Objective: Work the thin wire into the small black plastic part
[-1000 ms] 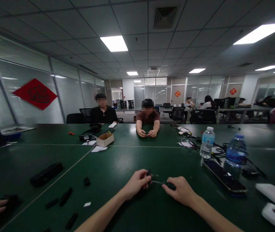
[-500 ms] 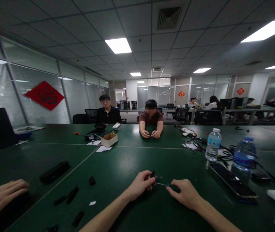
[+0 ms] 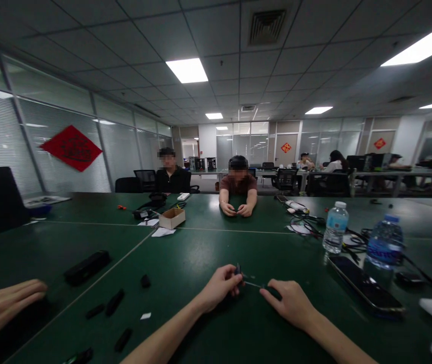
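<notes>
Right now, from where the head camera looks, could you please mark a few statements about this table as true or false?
1. A thin wire runs between the person's left hand and right hand. True.
2. The left hand holds a water bottle. False: it holds a small dark piece.
3. A cardboard box sits on the green table. True.
4. Both plastic water bottles stand left of the hands. False: the bottles stand to the right.
5. A third hand, another person's, lies at lower left. True.
</notes>
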`<state>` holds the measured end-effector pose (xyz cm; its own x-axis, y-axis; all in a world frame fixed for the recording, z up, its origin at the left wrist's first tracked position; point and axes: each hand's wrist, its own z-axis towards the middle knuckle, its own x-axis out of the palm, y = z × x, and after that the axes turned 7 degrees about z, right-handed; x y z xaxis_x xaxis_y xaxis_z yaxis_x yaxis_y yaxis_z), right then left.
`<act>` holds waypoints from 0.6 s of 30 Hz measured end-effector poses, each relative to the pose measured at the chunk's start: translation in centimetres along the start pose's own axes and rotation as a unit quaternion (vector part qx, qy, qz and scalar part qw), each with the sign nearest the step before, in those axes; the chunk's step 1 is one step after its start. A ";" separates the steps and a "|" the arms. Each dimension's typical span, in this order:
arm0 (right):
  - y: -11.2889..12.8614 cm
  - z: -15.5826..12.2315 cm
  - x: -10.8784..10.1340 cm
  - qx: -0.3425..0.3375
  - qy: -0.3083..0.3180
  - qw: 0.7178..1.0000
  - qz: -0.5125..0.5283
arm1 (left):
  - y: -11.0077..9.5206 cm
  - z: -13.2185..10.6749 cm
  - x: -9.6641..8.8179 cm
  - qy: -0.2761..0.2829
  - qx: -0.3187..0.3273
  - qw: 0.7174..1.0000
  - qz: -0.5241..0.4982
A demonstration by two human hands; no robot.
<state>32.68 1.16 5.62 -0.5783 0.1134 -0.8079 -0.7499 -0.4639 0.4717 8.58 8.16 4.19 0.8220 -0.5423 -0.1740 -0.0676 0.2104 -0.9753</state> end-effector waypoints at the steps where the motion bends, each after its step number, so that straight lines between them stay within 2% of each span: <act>1: -0.1 0.0 0.1 0.000 0.001 1.000 0.002 | -0.1 0.0 0.0 0.000 0.000 1.000 -0.005; 6: -0.7 0.0 0.4 0.008 -0.007 1.000 0.006 | -0.2 -0.1 0.0 -0.001 -0.012 1.000 -0.024; 11: -1.3 0.2 0.4 0.066 -0.066 0.996 0.015 | 0.0 -0.1 0.2 0.047 -0.030 0.998 -0.015; 18: -0.5 0.1 0.1 0.038 -0.016 0.999 0.012 | 0.8 0.2 0.2 0.019 -0.024 0.998 -0.061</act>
<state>32.94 1.47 5.37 -0.6051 0.1313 -0.7853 -0.7572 -0.3997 0.5166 8.76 8.40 3.43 0.8040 -0.5918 -0.0577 0.0038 0.1021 -0.9948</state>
